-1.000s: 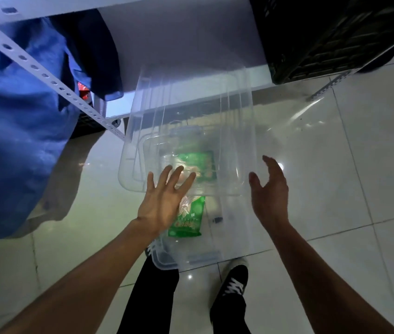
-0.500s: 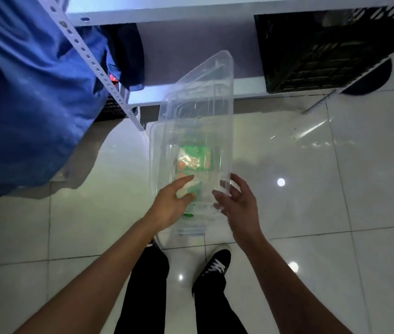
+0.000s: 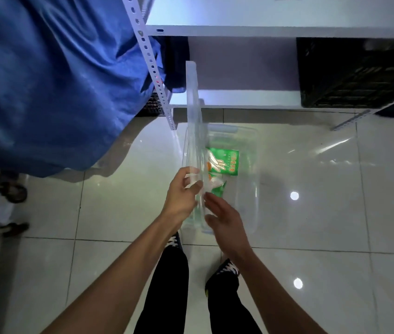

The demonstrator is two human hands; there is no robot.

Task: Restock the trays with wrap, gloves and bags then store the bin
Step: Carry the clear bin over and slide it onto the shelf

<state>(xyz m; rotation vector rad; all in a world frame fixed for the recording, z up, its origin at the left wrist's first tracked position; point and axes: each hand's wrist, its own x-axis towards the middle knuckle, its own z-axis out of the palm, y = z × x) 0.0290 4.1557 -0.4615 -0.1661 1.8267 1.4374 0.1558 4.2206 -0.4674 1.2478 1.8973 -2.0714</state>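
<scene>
Glossy white tile floor [image 3: 335,213], clear bin [image 3: 251,189] below low shelf [image 3: 239,102]. Lid [image 3: 192,104] on edge, pinched by left hand [image 3: 181,198]; right hand [image 3: 224,220] loose beside. Probably light, stiff, slippery: best gripped at rims.

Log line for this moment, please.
lid: on edge, over bin | left hand: gripping lid | right hand: open beside lid | bin: green packets inside

Glossy tiled floor [image 3: 335,213], white shelving [image 3: 263,31]

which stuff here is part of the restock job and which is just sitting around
Job: clear bin, its lid held on edge by the left hand and right hand, green glove packs.
Lying about: black crate, blue cloth, shelf post.
</scene>
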